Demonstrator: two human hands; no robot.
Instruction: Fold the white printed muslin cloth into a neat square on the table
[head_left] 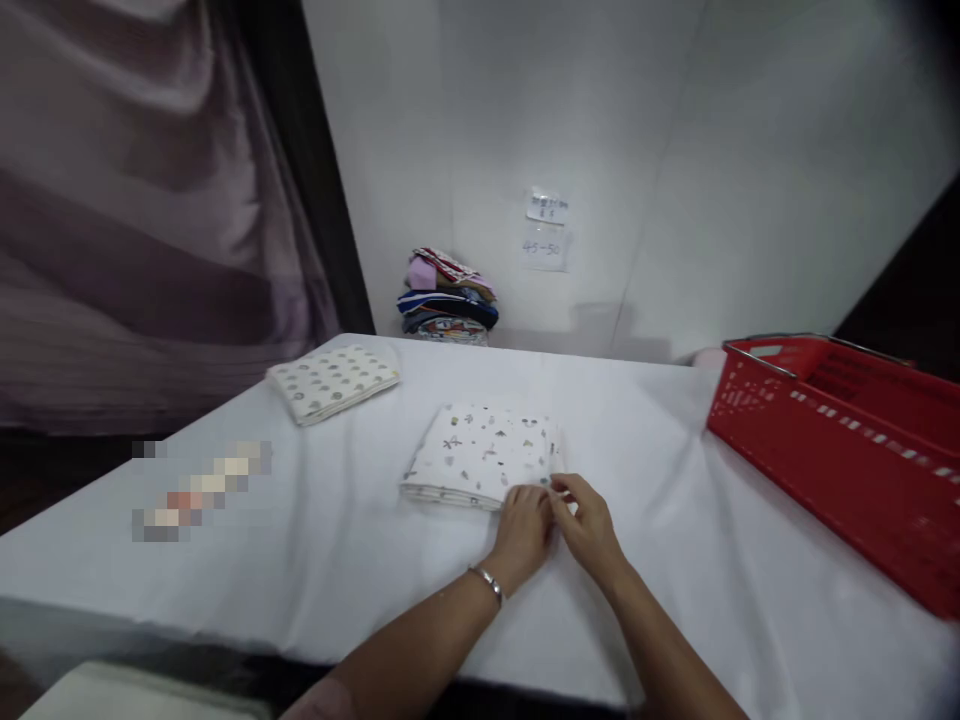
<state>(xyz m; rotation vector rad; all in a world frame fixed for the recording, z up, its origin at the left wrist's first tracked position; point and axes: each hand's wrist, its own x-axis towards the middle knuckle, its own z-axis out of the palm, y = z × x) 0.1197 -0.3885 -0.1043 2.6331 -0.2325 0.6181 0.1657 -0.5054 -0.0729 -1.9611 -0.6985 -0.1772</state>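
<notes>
A white folded cloth (484,450) with small printed figures lies flat in the middle of the table, its layered edge facing me. At its near right corner are both of my hands, close together. My left hand (526,530), with a silver bracelet on the wrist, has its fingers curled over that corner. My right hand (589,522) is beside it, thumb and fingers pinched on the cloth's right edge. The exact fingertip contact is partly hidden. Farther left lies a second folded cloth (334,382), cream with rows of grey motifs.
A white sheet covers the table (630,600). On the right stands a red plastic basket (840,470) with metal handles. A blurred-out item (214,485) lies at the left. Behind the table are a stack of folded textiles (448,300) and paper signs (546,230) on the wall.
</notes>
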